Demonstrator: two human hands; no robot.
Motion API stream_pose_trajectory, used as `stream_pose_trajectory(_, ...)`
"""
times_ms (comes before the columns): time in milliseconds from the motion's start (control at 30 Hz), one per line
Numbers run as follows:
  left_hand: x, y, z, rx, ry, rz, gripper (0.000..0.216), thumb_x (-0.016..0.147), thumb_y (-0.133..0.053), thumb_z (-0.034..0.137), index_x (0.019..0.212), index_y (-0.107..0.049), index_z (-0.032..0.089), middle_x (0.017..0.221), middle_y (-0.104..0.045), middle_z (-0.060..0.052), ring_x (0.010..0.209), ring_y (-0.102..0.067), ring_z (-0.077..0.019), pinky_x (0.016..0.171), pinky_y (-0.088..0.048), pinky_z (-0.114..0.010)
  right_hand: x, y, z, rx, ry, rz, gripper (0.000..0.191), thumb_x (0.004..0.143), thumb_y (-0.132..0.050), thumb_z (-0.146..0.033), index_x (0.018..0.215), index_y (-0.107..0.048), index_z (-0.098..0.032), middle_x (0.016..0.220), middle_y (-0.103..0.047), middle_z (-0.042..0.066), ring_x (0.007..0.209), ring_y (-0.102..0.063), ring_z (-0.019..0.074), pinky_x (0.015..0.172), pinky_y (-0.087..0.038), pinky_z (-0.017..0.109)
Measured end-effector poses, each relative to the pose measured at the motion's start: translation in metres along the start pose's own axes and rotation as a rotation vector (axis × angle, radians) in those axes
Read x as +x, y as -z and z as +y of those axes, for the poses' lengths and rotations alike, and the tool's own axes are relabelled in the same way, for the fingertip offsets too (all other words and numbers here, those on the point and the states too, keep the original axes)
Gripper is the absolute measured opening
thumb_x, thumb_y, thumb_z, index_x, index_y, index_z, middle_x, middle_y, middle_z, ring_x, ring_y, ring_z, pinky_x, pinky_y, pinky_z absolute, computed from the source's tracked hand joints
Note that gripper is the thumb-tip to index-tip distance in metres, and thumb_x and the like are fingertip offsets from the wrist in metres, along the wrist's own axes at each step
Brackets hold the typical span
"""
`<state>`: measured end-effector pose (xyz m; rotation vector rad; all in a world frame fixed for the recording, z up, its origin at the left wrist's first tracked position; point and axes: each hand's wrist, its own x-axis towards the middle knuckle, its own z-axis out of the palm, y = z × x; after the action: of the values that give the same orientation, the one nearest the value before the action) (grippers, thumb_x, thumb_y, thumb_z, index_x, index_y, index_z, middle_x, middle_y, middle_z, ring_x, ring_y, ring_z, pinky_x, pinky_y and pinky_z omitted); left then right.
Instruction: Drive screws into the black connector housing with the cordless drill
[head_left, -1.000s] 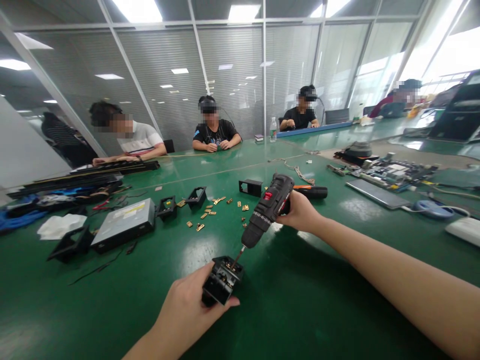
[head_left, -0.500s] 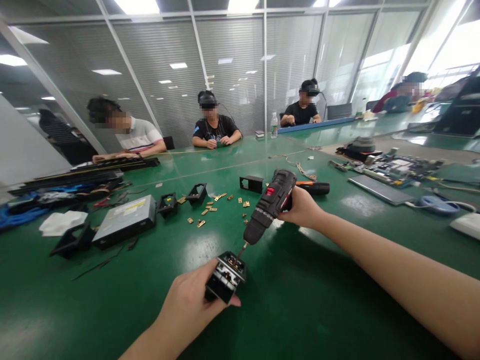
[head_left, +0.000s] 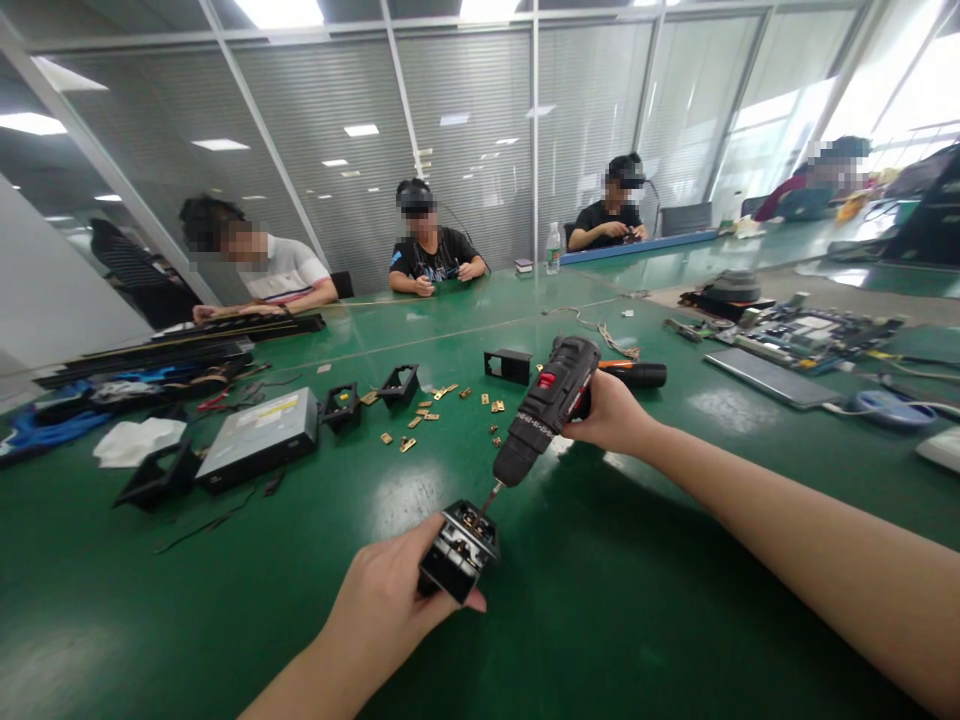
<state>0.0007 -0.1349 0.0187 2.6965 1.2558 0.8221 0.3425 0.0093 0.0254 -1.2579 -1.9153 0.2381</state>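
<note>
One drill (head_left: pixel 553 392), gripped by the right hand (head_left: pixel 611 412), points its bit (head_left: pixel 492 496) at the black box (head_left: pixel 460 550) gripped between left fingers (head_left: pixel 409 549); apparent screwdriving needs steadiness.

Drill collar: white marks (head_left: pixel 535 427) ringing the black plastic power drill (head_left: pixel 561 385); too small to read.
Drive sticker: yellow-and-white paper label (head_left: pixel 280 408) on flat silver metal drive (head_left: pixel 251 446); illegible.
Bottle: small coloured band on clear plastic bottle (head_left: pixel 553 250); illegible.
Shirt: pale print on black short-sleeved T-shirt (head_left: pixel 442 255); no word readable.
</note>
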Motion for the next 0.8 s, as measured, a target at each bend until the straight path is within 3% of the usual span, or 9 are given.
stream_pose_trajectory(167, 0.001, 0.000, -0.001, 0.025, -0.014, 0.009, 0.043, 0.069, -0.092, 0.040, 0.098, -0.067, 0.020, 0.096, -0.081, -0.007, 0.084, -0.079, -0.0261, 0.053, -0.058, -0.026, -0.001, 0.000, 0.001, 0.027, 0.005, 0.002, 0.039, 0.058, -0.079, -0.030, 0.091, -0.062, -0.021, 0.091, -0.071, 0.005, 0.082, -0.068, 0.0273, 0.078, -0.056, 0.040)
stream_pose_trajectory(333, 0.003, 0.002, 0.002, 0.006, -0.016, -0.005, 0.038, 0.069, -0.093, 0.034, 0.094, -0.066, 0.021, 0.088, -0.081, -0.003, 0.074, -0.078, -0.0227, 0.055, -0.058, -0.026, -0.001, 0.001, -0.001, 0.039, -0.002, 0.007, 0.040, 0.058, -0.079, -0.030, 0.094, -0.062, -0.021, 0.094, -0.072, 0.006, 0.086, -0.069, 0.0291, 0.082, -0.056, 0.042)
stream_pose_trajectory(600, -0.004, -0.008, -0.009, 0.022, -0.042, 0.071, 0.048, 0.080, -0.078, 0.058, 0.106, -0.065, 0.020, 0.087, -0.079, -0.005, 0.071, -0.077, -0.0225, 0.062, -0.059, -0.030, 0.000, 0.000, 0.000, 0.016, 0.007, 0.001, 0.036, 0.058, -0.078, -0.029, 0.089, -0.063, -0.021, 0.090, -0.072, 0.005, 0.082, -0.068, 0.0279, 0.078, -0.055, 0.041)
stream_pose_trajectory(800, 0.001, -0.001, -0.001, 0.000, 0.001, 0.026, 0.045, 0.075, -0.085, 0.053, 0.097, -0.065, 0.020, 0.085, -0.079, -0.004, 0.070, -0.077, -0.0218, 0.057, -0.057, -0.028, 0.000, -0.001, -0.002, -0.036, -0.028, -0.008, 0.038, 0.059, -0.079, -0.034, 0.090, -0.061, -0.020, 0.087, -0.069, 0.005, 0.077, -0.067, 0.0270, 0.071, -0.053, 0.039)
